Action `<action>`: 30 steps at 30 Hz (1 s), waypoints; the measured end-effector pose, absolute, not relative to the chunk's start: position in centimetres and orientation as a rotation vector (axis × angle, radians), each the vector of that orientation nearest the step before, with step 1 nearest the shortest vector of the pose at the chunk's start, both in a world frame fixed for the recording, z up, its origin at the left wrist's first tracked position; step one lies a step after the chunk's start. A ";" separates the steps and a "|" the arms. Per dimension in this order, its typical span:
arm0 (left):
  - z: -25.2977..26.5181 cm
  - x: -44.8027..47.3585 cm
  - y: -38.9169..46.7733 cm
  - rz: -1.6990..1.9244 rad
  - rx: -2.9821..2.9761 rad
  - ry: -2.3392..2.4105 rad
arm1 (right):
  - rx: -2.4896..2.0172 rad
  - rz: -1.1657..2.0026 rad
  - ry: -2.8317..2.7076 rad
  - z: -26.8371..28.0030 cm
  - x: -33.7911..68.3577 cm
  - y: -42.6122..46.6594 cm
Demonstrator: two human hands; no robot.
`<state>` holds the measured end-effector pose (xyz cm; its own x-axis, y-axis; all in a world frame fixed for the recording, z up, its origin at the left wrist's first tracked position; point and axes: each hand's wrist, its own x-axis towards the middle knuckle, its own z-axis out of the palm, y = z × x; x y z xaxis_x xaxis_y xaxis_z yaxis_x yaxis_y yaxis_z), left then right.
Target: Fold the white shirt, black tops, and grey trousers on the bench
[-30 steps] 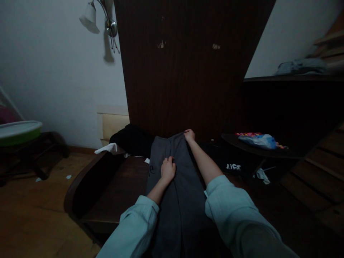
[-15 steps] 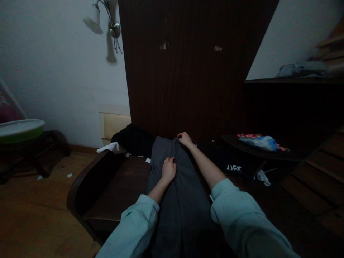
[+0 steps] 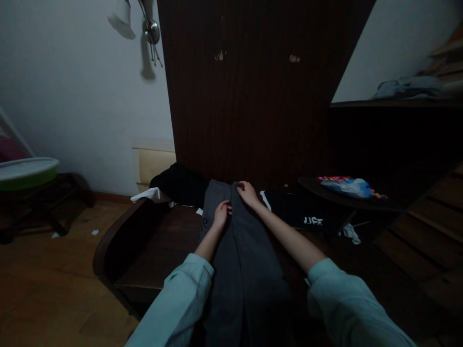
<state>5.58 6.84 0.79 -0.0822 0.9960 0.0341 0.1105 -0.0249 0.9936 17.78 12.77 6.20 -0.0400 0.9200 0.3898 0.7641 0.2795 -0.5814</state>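
A pair of dark grey trousers (image 3: 249, 260) lies lengthwise over a dark wooden bench (image 3: 155, 246), waist end away from me and the lower part hanging towards me. My left hand (image 3: 221, 214) is closed on the cloth beside the front seam, just below the waist, its fingers curled. At the top edge of the waist, my right hand (image 3: 248, 194) grips the fabric with bent fingers. A small dark curved mark shows on the left side of the trousers.
Black clothing (image 3: 181, 185) with a white piece lies at the bench's back left. A black cloth with white lettering (image 3: 289, 207) lies to the right. A plastic packet (image 3: 347, 187) rests on a curved shelf. A green basin (image 3: 29, 174) stands far left.
My left hand has moved up and slightly left along the trousers towards the waist, its fingers now turned inward. My right hand stays at the waist edge, its forearm swung outward. The view has tilted slightly.
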 end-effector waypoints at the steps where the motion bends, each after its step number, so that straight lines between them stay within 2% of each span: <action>1: 0.8 5.2 7.2 1.231 1.235 1.323 | -1.482 0.290 -1.831 5.9 18.0 11.5; 5: 1.1 4.2 7.5 1.219 1.194 1.279 | -1.376 0.455 -1.951 3.5 18.0 5.7; 9: 1.1 4.4 7.1 1.198 1.251 1.335 | -1.571 0.392 -1.995 1.0 17.1 1.7; 13: 1.1 4.9 6.6 1.159 1.382 1.453 | -1.632 0.340 -1.992 0.2 16.9 1.1; 18: 1.3 5.1 5.8 0.932 1.764 1.646 | -1.433 0.493 -1.829 0.1 17.6 1.9; 24: 0.5 5.1 6.3 0.952 1.572 1.321 | -1.098 0.692 -1.725 0.5 17.6 1.5; 30: 0.5 5.6 6.3 0.904 1.311 1.143 | -1.065 0.488 -1.858 1.5 17.9 0.6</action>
<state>5.60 6.28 0.47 0.2373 0.9647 -0.1140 0.1114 0.0896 0.9897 17.91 0.62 1.52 -0.2126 0.8303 0.5152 0.4699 0.5492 -0.6910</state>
